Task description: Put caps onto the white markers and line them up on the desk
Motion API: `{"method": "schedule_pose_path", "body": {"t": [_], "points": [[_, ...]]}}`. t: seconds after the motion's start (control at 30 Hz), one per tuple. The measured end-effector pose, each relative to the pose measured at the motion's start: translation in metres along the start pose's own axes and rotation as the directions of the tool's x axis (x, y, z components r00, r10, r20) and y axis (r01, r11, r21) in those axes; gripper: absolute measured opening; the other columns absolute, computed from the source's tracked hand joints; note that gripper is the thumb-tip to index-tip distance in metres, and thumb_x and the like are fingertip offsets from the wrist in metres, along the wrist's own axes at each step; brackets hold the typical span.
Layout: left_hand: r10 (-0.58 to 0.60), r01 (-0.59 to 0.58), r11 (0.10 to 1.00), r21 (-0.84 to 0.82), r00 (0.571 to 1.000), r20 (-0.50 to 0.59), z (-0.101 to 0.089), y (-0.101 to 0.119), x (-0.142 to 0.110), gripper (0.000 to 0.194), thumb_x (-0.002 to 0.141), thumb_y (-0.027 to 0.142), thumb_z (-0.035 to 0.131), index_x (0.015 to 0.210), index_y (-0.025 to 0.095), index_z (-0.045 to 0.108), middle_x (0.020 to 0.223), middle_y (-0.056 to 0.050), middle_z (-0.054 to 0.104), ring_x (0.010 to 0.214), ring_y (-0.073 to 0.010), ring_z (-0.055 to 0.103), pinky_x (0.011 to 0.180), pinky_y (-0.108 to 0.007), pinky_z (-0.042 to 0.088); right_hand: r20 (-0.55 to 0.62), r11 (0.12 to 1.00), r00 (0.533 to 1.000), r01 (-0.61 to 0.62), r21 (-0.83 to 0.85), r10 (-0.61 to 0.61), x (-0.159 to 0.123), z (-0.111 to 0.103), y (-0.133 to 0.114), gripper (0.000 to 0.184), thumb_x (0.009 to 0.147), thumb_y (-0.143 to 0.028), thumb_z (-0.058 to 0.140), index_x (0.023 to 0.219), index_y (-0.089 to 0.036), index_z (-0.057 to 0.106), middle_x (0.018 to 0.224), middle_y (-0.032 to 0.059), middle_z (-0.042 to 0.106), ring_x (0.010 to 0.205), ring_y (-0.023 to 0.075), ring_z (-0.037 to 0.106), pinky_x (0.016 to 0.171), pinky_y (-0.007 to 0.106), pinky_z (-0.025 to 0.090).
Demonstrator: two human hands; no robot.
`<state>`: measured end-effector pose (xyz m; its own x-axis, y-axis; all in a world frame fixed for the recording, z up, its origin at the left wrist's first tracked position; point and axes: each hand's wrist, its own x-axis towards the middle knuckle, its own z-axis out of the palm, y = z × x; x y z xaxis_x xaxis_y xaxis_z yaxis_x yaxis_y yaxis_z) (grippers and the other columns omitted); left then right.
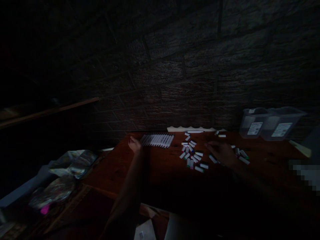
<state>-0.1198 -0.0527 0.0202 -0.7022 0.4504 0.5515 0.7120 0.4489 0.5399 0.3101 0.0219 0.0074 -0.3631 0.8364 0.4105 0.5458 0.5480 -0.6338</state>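
Note:
My left hand [135, 144] rests at the left end of a row of white marker pens [158, 140] laid side by side on the table. Its fingers look loosely apart, with nothing visible in them. Over the scattered marker caps [192, 163] hovers my right hand [221, 152], fingers stretched to the left and seemingly holding nothing. These short white pieces have coloured ends; several lie left of the right hand, and more caps [242, 154] lie to its right. A single marker [195, 132] lies at the back. The dim light hides finger detail.
The brown wooden table [112, 170] meets a dark block wall [175, 83]. Two clear plastic bins [277, 125] with labels stand at the back right. A pale wavy-edged strip [180, 129] runs along the wall. Crumpled clear plastic wrap [72, 163] lies left of the table.

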Motion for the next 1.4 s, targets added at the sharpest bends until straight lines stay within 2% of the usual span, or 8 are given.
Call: {"method": "schedule_pose_path", "body": {"t": [0.17,0.33,0.5,0.6,0.67,0.97,1.17,1.4], "points": [[-0.131,0.13,0.991,-0.016,0.989,-0.074,0.001,-0.003,0.002,0.065,0.101,0.039,0.007,0.117,0.005,0.059,0.101,-0.023,0.068,0.097,-0.0299,0.067,0.084,-0.042,0.049,0.008,1.0,1.0,0.011,-0.008,-0.01,0.0,0.003,0.004,0.035,0.089,-0.048,0.048,0.087,-0.025,0.075,0.09,0.0021,0.078,0.08,0.0218,0.073,0.072,0.031,0.055],[0.165,-0.162,0.983,-0.09,0.986,0.032,0.013,0.033,-0.025,0.058,0.1,0.041,0.013,0.114,0.013,0.062,0.114,-0.02,0.066,0.114,-0.0292,0.059,0.098,-0.045,0.045,0.006,0.999,0.999,0.044,-0.023,-0.044,0.001,0.004,0.005,0.034,0.09,-0.046,0.048,0.09,-0.026,0.075,0.091,0.0019,0.078,0.081,0.0213,0.073,0.073,0.03,0.055],[0.586,-0.537,0.809,-0.237,0.77,0.254,0.027,0.083,-0.069,0.044,0.1,0.039,0.03,0.121,0.017,0.062,0.127,-0.011,0.064,0.124,-0.0219,0.054,0.109,-0.04,0.04,0.038,0.991,0.997,0.071,-0.116,-0.067,0.001,0.005,0.004,0.035,0.093,-0.044,0.045,0.089,-0.025,0.075,0.091,0.0023,0.077,0.081,0.0209,0.073,0.074,0.03,0.054],[0.695,-0.631,0.718,-0.293,0.641,0.325,0.03,0.098,-0.084,0.04,0.099,0.037,0.035,0.121,0.018,0.063,0.129,-0.008,0.063,0.126,-0.0212,0.052,0.113,-0.041,0.036,0.047,0.987,0.997,0.073,-0.142,-0.067,0.001,0.005,0.005,0.033,0.093,-0.041,0.045,0.096,-0.025,0.074,0.094,0.0028,0.077,0.082,0.0203,0.073,0.076,0.03,0.054],[0.715,-0.65,0.698,-0.302,0.605,0.35,0.03,0.101,-0.087,0.041,0.099,0.036,0.036,0.121,0.017,0.064,0.129,-0.009,0.064,0.126,-0.0222,0.052,0.113,-0.043,0.035,0.057,0.985,0.997,0.064,-0.158,-0.055,0.003,0.006,0.006,0.032,0.094,-0.037,0.045,0.103,-0.025,0.072,0.099,0.0037,0.076,0.086,0.0206,0.072,0.08,0.031,0.054],[0.664,-0.605,0.747,-0.275,0.682,0.305,0.021,0.092,-0.072,0.046,0.101,0.036,0.027,0.121,0.016,0.063,0.126,-0.011,0.064,0.122,-0.0228,0.054,0.11,-0.042,0.036,0.149,0.929,0.987,0.114,-0.352,-0.065,0.06,0.024,0.002,0.04,0.094,-0.018,0.041,0.13,-0.012,0.057,0.131,0.0154,0.062,0.124,0.0226,0.055,0.108,0.033,0.037],[0.636,-0.568,0.77,-0.29,0.717,0.285,0.02,0.091,-0.073,0.044,0.101,0.038,0.029,0.115,0.018,0.065,0.119,-0.01,0.067,0.117,-0.0229,0.056,0.107,-0.04,0.039,0.229,0.918,0.973,0.117,-0.38,-0.029,0.098,0.04,-0.005,0.027,0.088,-0.013,0.055,0.111,-0.018,0.069,0.116,0.0137,0.07,0.117,0.0249,0.059,0.104,0.035,0.04],[0.616,-0.511,0.778,-0.364,0.733,0.288,0.013,0.1,-0.075,0.04,0.1,0.037,0.034,0.109,0.019,0.068,0.114,-0.009,0.069,0.114,-0.0232,0.058,0.104,-0.039,0.04,0.207,0.932,0.975,0.005,-0.361,0.075,0.086,0.018,-0.003,0.018,0.091,-0.026,0.059,0.094,-0.013,0.071,0.1,0.0145,0.072,0.1,0.0232,0.066,0.091,0.038,0.049]]}}
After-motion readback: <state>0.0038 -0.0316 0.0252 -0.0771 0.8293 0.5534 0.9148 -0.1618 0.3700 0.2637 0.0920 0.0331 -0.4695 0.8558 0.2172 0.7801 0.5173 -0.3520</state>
